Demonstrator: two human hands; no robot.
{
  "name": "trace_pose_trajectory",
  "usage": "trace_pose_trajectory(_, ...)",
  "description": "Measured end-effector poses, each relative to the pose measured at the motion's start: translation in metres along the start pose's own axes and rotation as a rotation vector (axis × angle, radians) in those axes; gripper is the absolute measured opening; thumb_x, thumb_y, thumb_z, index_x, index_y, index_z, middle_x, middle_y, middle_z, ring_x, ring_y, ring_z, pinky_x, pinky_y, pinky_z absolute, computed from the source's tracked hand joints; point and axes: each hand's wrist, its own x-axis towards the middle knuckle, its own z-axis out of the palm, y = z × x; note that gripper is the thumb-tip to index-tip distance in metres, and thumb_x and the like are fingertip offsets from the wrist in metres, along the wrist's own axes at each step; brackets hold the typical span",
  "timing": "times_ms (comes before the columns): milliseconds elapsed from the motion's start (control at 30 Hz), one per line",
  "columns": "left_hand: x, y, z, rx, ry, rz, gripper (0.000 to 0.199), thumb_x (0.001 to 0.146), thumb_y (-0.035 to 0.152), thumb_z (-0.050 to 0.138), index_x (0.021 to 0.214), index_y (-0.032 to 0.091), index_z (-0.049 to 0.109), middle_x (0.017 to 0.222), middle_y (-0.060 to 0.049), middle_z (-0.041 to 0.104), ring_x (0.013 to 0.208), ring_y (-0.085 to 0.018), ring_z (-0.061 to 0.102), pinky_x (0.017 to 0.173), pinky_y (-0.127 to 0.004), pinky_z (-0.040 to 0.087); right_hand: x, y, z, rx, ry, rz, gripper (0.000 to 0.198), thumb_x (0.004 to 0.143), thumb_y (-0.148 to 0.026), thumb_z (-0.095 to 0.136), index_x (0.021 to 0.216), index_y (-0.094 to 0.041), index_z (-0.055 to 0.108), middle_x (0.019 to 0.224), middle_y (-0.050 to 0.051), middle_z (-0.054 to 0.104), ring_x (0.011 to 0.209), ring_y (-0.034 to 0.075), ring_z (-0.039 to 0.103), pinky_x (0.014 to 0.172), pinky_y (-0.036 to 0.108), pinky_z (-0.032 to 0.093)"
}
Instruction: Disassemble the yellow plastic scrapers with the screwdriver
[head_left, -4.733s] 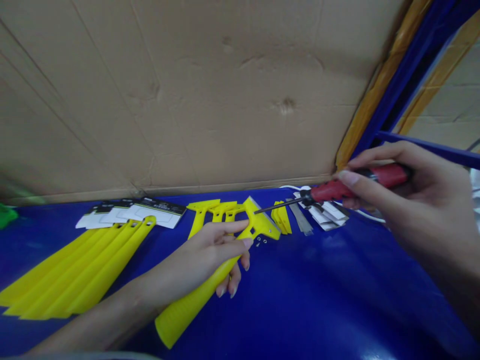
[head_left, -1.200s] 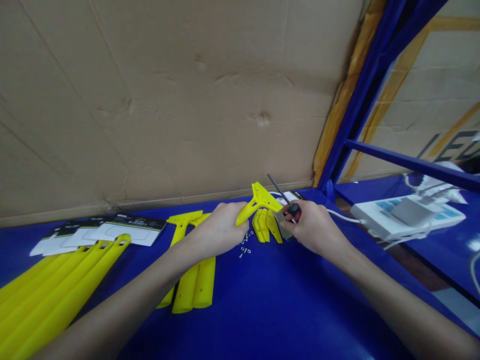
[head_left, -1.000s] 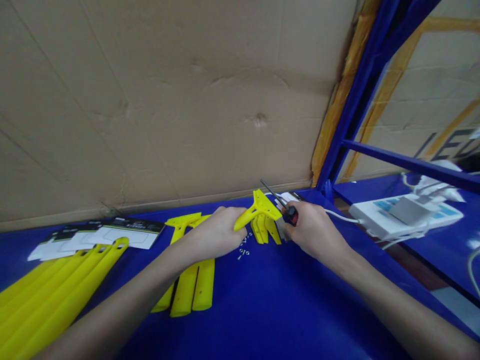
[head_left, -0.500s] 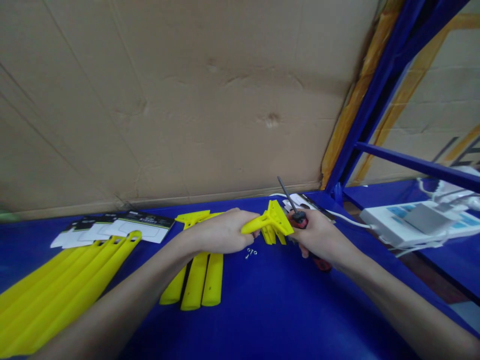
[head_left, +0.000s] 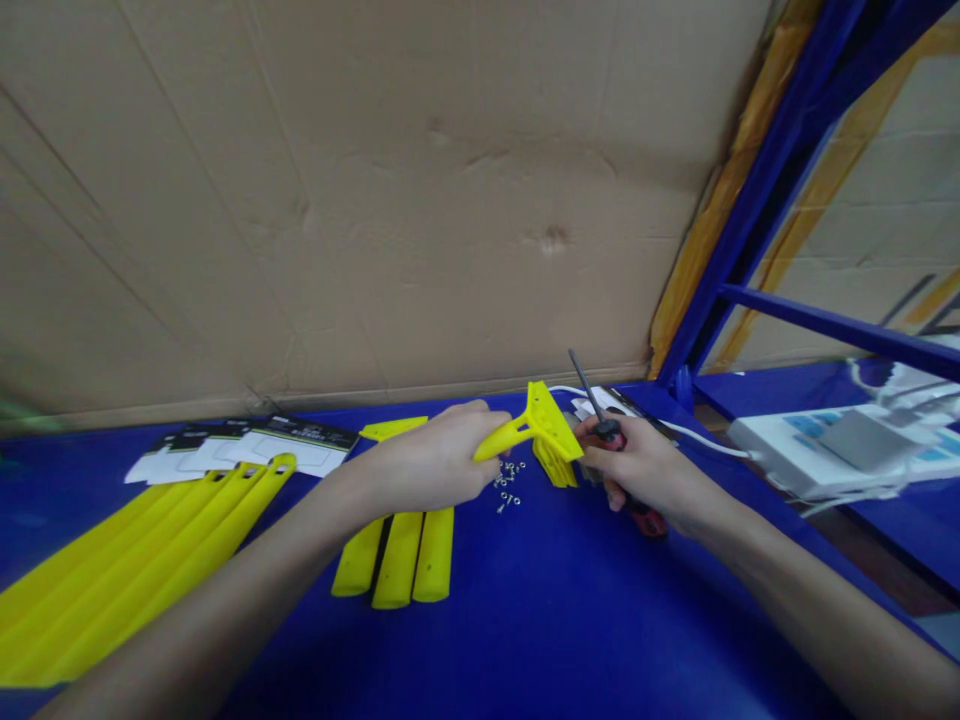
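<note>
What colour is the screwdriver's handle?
The handle is red and black, seen in the head view.

Dim, diffuse light leaves the cardboard panel (head_left: 450,230) greyish; soft shadow darkens the blue tabletop (head_left: 555,610). Fine detail smears, the power strip (head_left: 795,455) looks blurred, and wide-angle distortion stretches the edges.

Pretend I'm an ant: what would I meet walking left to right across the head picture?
Long yellow pieces, three yellow handles, little screws and nuts, small yellow pieces, right hand gripping a red-handled screwdriver, white power strip.
</note>
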Motion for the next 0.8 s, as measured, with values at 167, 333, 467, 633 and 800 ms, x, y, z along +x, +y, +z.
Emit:
trace_pose_trajectory(167,-0.014,-0.008,-0.009,-0.197,0.082,-0.184,0.035,0.09,0.036,0.058,0.118,0.018,0.068,0.111,-0.007,0.076,0.097,-0.027,0.07,0.084,-0.036,0.05,-0.006,-0.006,0.004,0.066,0.022,-0.045,0.024,0.079,-0.032,0.067,0.098,-0.02,0.058,0.046,-0.011,0.051,0.033,0.011,0.048,0.035,0.02,0.037)
trace_pose_trajectory(333,-0.026,-0.021,-0.008,-0.323,0.151,-0.205,0.035,0.09,0.036,0.06,0.121,0.022,0.07,0.112,-0.004,0.077,0.099,-0.024,0.071,0.085,-0.033,0.05,-0.014,-0.01,0.016,0.108,-0.002,-0.084,0.037,0.08,-0.039,0.07,0.108,-0.021,0.055,0.048,-0.011,0.053,0.034,0.01,0.047,0.037,0.02,0.037)
trace_pose_trajectory(467,-0.044,-0.036,-0.007,-0.302,0.344,-0.268,0.056,0.087,0.041,0.064,0.138,0.023,0.05,0.082,0.001,0.07,0.075,-0.022,0.068,0.068,-0.031,0.049,-0.018,-0.01,0.027,0.173,-0.118,-0.087,0.045,0.077,-0.044,0.073,0.11,-0.022,0.053,0.072,-0.004,0.068,0.034,0.008,0.048,0.036,0.023,0.039)
trace_pose_trajectory(633,-0.072,-0.042,-0.011,-0.119,0.448,-0.312,0.034,0.091,0.035,0.055,0.125,0.028,0.056,0.072,0.004,0.061,0.064,-0.019,0.061,0.062,-0.03,0.045,-0.029,-0.023,0.045,0.258,-0.262,-0.018,0.069,0.069,-0.03,0.073,0.132,-0.022,0.047,0.097,0.002,0.072,0.046,0.009,0.057,0.046,0.028,0.048)
trace_pose_trajectory(800,-0.096,-0.057,-0.001,0.177,0.525,-0.311,0.035,0.094,0.028,0.045,0.116,0.017,0.069,0.091,-0.009,0.072,0.082,-0.026,0.068,0.082,-0.04,0.053,-0.037,-0.028,0.06,0.277,-0.343,-0.009,0.084,0.067,-0.028,0.07,0.144,-0.021,0.037,0.104,0.004,0.07,0.052,0.01,0.06,0.053,0.031,0.05)
